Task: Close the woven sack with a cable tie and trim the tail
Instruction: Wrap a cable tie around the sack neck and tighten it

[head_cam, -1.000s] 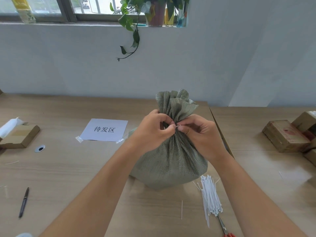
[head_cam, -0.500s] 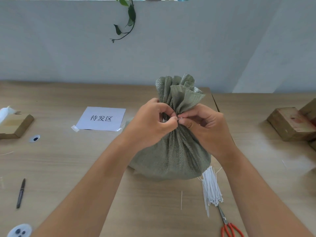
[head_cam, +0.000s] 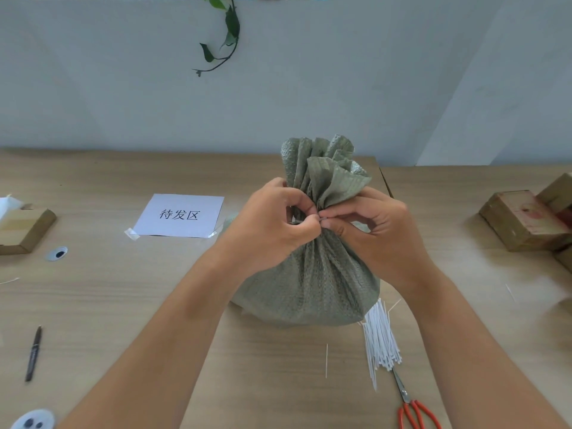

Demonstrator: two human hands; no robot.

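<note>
1. Where the table [head_cam: 130,305] runs off to my far left, I see a flat cardboard box [head_cam: 26,230] with something white on it, a small round disc [head_cam: 57,253] beside it, and a dark pen [head_cam: 33,354] lying nearer me.
2. Further in lies a white paper sheet [head_cam: 181,215] with printed characters, taped flat at its lower corners.
3. My left hand [head_cam: 272,230] sits at the neck of the green woven sack [head_cam: 312,280] – fingers curled, thumb and forefinger pinching at the gathered neck, where a sliver of white cable tie [head_cam: 322,215] shows between the two hands.
4. That sack stands upright at the middle of the table, its gathered mouth fanning out above the pinched neck.
5. My right hand [head_cam: 376,233] meets the left one at the same spot, fingertips pinching the tie; I cannot tell whether the tie is fully threaded.
6. Just beside the sack's right base lies a bundle of white cable ties [head_cam: 382,342], with one loose white strip [head_cam: 327,360] to its left – and red-handled scissors [head_cam: 413,410] at the bundle's near end.
7. At the far right stand wooden blocks [head_cam: 523,218], well apart from the sack.
</note>
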